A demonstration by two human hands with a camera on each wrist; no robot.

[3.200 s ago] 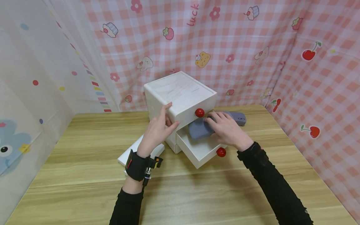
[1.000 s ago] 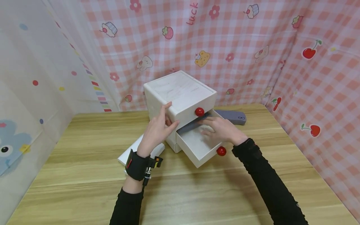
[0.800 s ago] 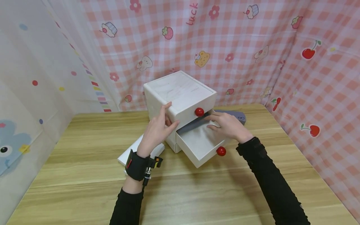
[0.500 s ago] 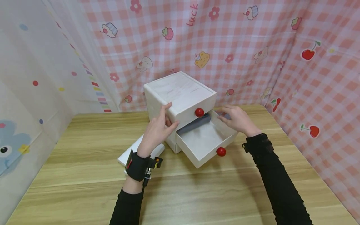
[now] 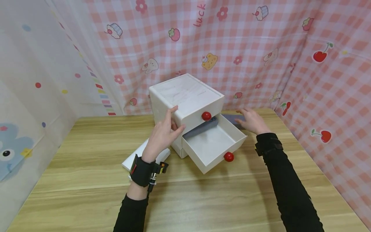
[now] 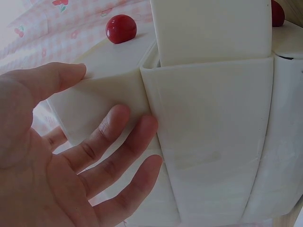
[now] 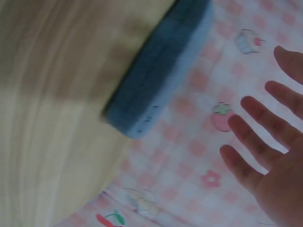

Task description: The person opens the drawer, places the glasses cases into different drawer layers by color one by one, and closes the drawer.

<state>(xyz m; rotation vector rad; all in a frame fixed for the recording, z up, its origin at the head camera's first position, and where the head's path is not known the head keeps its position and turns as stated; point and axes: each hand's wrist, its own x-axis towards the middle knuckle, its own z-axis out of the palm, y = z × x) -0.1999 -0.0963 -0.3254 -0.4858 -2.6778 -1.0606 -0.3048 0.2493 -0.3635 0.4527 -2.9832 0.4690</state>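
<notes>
The left hand, relaxed and straight-fingered, touches the front corner of a white drawer cabinet. The right hand, loosely outstretched, is near a grey case on the table; a second grey case lies toward the back of the pulled-out drawer.

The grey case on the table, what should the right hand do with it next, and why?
Probably grip the grey case: the right hand is near it, holding nothing, and the pulled-out drawer seems to have room in front of a similar case.
</notes>
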